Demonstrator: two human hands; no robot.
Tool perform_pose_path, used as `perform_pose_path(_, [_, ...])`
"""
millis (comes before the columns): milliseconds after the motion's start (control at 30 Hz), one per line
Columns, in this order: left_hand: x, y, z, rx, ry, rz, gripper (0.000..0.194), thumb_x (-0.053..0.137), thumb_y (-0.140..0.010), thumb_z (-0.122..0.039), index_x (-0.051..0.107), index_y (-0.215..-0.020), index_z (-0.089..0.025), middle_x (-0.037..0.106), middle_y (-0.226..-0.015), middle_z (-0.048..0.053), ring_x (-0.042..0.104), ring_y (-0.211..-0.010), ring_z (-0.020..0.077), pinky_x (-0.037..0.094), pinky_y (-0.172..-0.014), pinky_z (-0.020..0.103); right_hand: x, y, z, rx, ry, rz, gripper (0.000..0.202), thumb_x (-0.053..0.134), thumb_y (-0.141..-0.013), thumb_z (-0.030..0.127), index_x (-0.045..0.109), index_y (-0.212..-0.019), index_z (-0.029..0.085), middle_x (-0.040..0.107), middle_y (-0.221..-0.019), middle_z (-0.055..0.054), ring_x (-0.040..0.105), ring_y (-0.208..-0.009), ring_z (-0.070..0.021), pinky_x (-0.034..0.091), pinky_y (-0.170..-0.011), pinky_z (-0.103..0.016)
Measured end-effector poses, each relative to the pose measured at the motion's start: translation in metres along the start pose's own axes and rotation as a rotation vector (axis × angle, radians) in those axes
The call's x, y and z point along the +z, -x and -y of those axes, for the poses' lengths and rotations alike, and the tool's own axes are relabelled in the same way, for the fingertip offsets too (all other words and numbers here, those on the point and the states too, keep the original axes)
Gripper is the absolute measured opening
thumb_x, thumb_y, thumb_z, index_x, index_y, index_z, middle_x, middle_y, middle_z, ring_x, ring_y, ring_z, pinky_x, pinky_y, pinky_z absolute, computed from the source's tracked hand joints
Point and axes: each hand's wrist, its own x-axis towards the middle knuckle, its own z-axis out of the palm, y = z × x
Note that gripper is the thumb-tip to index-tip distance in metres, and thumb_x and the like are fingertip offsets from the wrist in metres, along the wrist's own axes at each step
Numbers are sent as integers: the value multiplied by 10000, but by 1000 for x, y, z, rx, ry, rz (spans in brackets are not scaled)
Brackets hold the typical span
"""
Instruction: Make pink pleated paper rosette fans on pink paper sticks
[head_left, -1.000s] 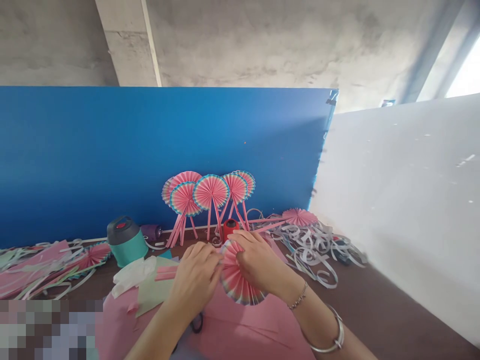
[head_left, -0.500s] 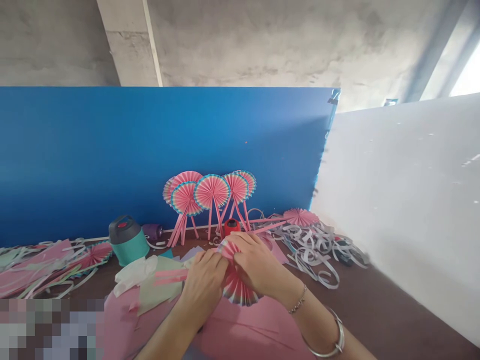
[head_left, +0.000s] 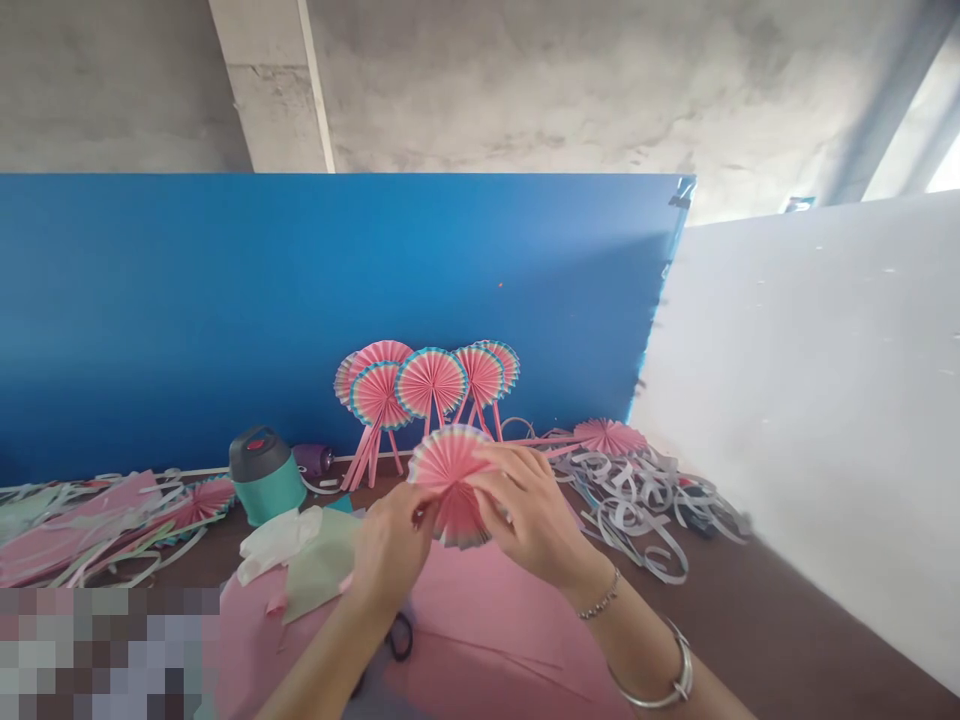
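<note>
A round pleated paper fan (head_left: 448, 458), pink with a pale rim, is spread open in front of me above the pink paper sheets (head_left: 480, 620). My left hand (head_left: 391, 545) pinches it near the middle from the left side. On the right, my right hand (head_left: 534, 515) has its fingers bent against the pleats, thumb and fingertips at the fan's centre and right half. Part of the fan's right side is hidden behind those fingers. Beside my left wrist lies a black loop (head_left: 400, 637) that looks like a scissors handle.
Several finished pink fans (head_left: 431, 383) on sticks lean against the blue partition (head_left: 225, 290). A teal jar with a grey lid (head_left: 266, 485) stands left, behind crumpled white plastic (head_left: 277, 545). Curled paper strips (head_left: 637, 510) heap at right, near another pink fan (head_left: 609, 436).
The paper fan has risen and now faces me as a nearly full circle. My right fingers have loosened from a tight grasp, and both hands have shifted slightly. The black loop has come into view.
</note>
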Motion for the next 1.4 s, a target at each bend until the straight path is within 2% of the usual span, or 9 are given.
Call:
perform_pose_path(133, [-9, -13, 7, -394, 614, -248, 204, 671, -694, -340, 661, -800, -166, 686, -705, 23, 638, -657, 180, 500, -630, 289, -4, -1, 10, 52, -103, -118, 193, 431, -859, 170, 622, -865, 203, 648, -818, -49, 568, -795, -181, 430, -740, -331])
perform_pose_path(300, [-27, -17, -10, -540, 1002, -410, 287, 757, -572, -339, 584, -732, -175, 645, -640, -24, 618, -569, 142, 522, -620, 293, 11, 1, 15, 244, -221, -40, 164, 491, -853, 265, 636, -880, 195, 669, -873, -67, 601, -830, -199, 469, -748, -335])
perform_pose_path(400, [-30, -13, -18, -590, 1064, -348, 281, 760, -561, -314, 563, -713, -184, 638, -643, -33, 609, -549, 132, 514, -571, 268, 24, 3, 18, 408, -330, 102, 374, 623, -779, 372, 604, -1104, 188, 655, -1084, -99, 591, -1011, -248, 479, -834, -367])
perform_pose_path(467, [-29, -11, -21, -602, 1088, -321, 275, 761, -552, -296, 562, -704, -183, 633, -653, -31, 601, -550, 127, 506, -548, 252, 29, 3, 21, 481, -436, 172, 378, 622, -778, 357, 607, -1116, 188, 668, -1064, -85, 606, -988, -236, 491, -806, -343])
perform_pose_path(533, [-27, -10, -21, -598, 1108, -327, 273, 763, -546, -284, 559, -694, -179, 619, -648, -34, 592, -558, 120, 509, -556, 248, 30, 2, 24, 531, -550, 254, 207, 560, -820, 311, 666, -951, 191, 698, -899, -45, 633, -840, -193, 493, -697, -289])
perform_pose_path(633, [-27, -10, -22, -611, 1133, -341, 270, 767, -544, -277, 553, -674, -175, 606, -629, -35, 590, -580, 116, 509, -571, 238, 28, -1, 24, 583, -699, 339, 230, 507, -846, 290, 649, -700, 183, 672, -707, -13, 609, -680, -149, 449, -594, -251])
perform_pose_path(900, [-34, -17, -16, -600, 1187, -487, 214, 742, -515, -228, 586, -652, -178, 631, -645, -33, 606, -604, 124, 526, -612, 269, 32, 2, -4, 870, -1193, 332, 246, 761, -609, 353, 608, -613, 161, 652, -598, -3, 576, -576, -120, 449, -631, -273])
perform_pose_path(1167, [-43, -23, -12, -596, 1214, -690, 182, 714, -455, -171, 582, -579, -179, 629, -571, -47, 617, -584, 120, 524, -590, 253, 30, 4, -21, 1021, -1348, 325, 257, 834, -502, 320, 648, -572, 157, 639, -584, 5, 564, -600, -115, 425, -680, -284])
perform_pose_path(1400, [-43, -25, -6, -640, 1230, -703, 239, 739, -422, -150, 571, -591, -174, 615, -554, -68, 605, -542, 105, 514, -581, 246, 35, 6, -32, 1093, -1344, 316, 229, 823, -502, 310, 677, -574, 149, 655, -619, -15, 561, -598, -112, 415, -694, -285])
